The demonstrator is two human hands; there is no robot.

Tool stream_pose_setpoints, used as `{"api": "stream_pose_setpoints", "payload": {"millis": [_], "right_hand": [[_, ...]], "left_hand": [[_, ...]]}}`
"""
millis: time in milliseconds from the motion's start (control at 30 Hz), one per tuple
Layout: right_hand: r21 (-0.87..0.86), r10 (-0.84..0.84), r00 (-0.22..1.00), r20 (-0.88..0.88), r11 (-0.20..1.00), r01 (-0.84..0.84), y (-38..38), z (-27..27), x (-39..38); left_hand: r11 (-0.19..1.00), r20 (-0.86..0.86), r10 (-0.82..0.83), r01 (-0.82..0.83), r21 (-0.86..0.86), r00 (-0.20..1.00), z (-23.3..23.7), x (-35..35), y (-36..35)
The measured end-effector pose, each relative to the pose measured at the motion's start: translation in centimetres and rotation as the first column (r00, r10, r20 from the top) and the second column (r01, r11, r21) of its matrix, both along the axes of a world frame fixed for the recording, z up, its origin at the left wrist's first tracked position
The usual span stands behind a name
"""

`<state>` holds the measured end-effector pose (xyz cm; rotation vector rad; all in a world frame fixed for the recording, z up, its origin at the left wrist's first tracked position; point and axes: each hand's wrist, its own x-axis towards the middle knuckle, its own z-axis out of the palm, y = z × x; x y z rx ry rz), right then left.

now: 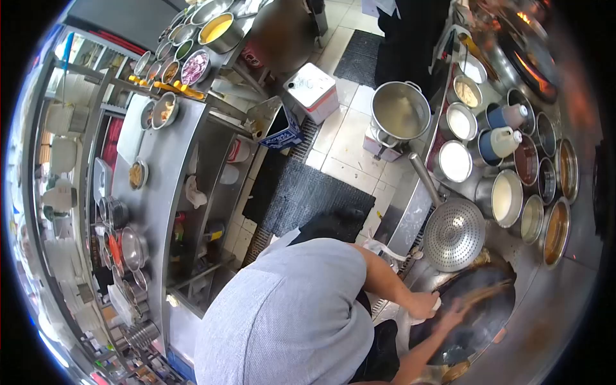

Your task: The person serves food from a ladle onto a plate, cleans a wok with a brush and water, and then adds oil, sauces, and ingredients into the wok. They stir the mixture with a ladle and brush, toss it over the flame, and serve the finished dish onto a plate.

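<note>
A large dark wok (494, 321) sits on the range at the lower right. My left hand (422, 306) is closed around a white cloth (436, 304) at the wok's near rim. My right hand (451, 317) reaches over the wok, blurred by motion, with its fingers wrapped round a tan bamboo wok brush (482, 294). The brush's far end lies toward the wok's far side. Just beyond my left hand, a perforated steel strainer ladle (454, 234) rests beside the wok, its long handle pointing away.
Several steel containers of sauces and powders, among them a bowl of white powder (455, 161), line the range. A tall stockpot (401, 112) stands near its end. Behind me runs a steel counter (157, 173) with bowls. Another person in dark clothes (407, 54) stands farther along the aisle.
</note>
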<state>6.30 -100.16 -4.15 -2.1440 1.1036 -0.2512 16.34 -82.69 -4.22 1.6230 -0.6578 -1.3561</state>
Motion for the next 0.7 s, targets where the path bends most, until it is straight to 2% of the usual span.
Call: {"api": "stream_pose_setpoints", "payload": {"millis": [33,67,100,133,167,200,233,300,333,367,433,500,533,567,600,633,700], "right_hand": [[-0.143,0.031,0.999,0.019,0.989,-0.028,2.0,-1.3,-0.3],[0.298,-0.027,1.000,-0.012,0.954,0.029,2.8,2.7,-1.9],[0.672,-0.091,0.994,-0.064,0.733,0.110,3.0,7.3,-4.7],[0.639,-0.043,0.978,-0.203,0.752,0.166,-0.9,5.6,-10.4],[0.459,-0.096,0.919,-0.383,0.843,0.280,-3.7,5.0,-14.8],[0.265,-0.353,0.860,-0.368,0.847,0.461,-3.0,5.3,-15.1],[0.071,-0.585,0.756,-0.295,0.775,0.628,-1.5,5.9,-14.0],[0.377,-0.383,0.857,-0.344,0.780,0.500,0.5,6.4,-12.1],[0.488,-0.227,0.920,-0.319,0.793,0.365,2.1,5.2,-12.1],[0.781,-0.091,0.957,-0.274,0.560,0.277,4.9,7.9,-10.4],[0.870,-0.060,0.976,-0.210,0.445,0.215,2.8,10.1,-15.2],[0.741,-0.007,0.912,-0.411,0.580,0.338,-1.7,12.5,-20.4],[0.613,-0.040,0.870,-0.491,0.694,0.378,-4.3,12.8,-22.6],[0.398,-0.169,0.845,-0.507,0.824,0.403,-6.7,12.7,-24.3],[0.089,-0.321,0.832,-0.452,0.912,0.400,-9.1,11.8,-25.5],[-0.237,-0.428,0.837,-0.340,0.901,0.364,-10.1,10.7,-25.1],[-0.613,-0.503,0.859,-0.099,0.711,0.346,-12.9,5.4,-24.2]], "left_hand": [[1.000,0.030,-0.005,0.005,0.000,1.000,-0.6,-0.7,0.0],[0.999,-0.008,-0.041,0.041,0.002,0.999,1.5,0.8,1.5],[0.998,-0.020,-0.065,0.065,0.000,0.998,1.7,0.3,1.7],[1.000,0.006,-0.019,0.019,0.014,1.000,1.9,0.2,1.4],[0.999,0.031,0.032,-0.033,0.030,0.999,2.0,0.1,1.3],[0.999,0.003,0.007,-0.007,0.051,1.000,2.1,0.1,1.0],[0.999,-0.002,-0.008,0.008,0.041,1.000,2.3,-0.1,0.9],[0.997,0.003,0.044,-0.044,0.069,0.999,2.3,-0.1,0.8],[0.996,0.003,0.043,-0.044,0.072,0.999,2.5,0.1,0.8],[0.997,0.005,0.044,-0.045,0.068,0.999,2.5,1.0,1.2],[0.996,0.005,0.084,-0.084,0.018,0.996,2.3,1.3,2.2],[0.990,0.052,0.144,-0.144,-0.008,0.988,1.2,1.9,2.9],[0.986,0.058,0.161,-0.158,-0.058,0.985,1.4,3.3,4.4],[0.978,0.065,0.192,-0.185,-0.100,0.979,1.5,4.9,5.8],[0.970,0.070,0.224,-0.215,-0.111,0.972,1.4,6.0,7.0],[0.963,0.069,0.262,-0.255,-0.090,0.963,0.6,6.7,7.8],[0.943,0.275,0.315,-0.267,-0.198,0.909,-1.1,8.0,9.3]]}}
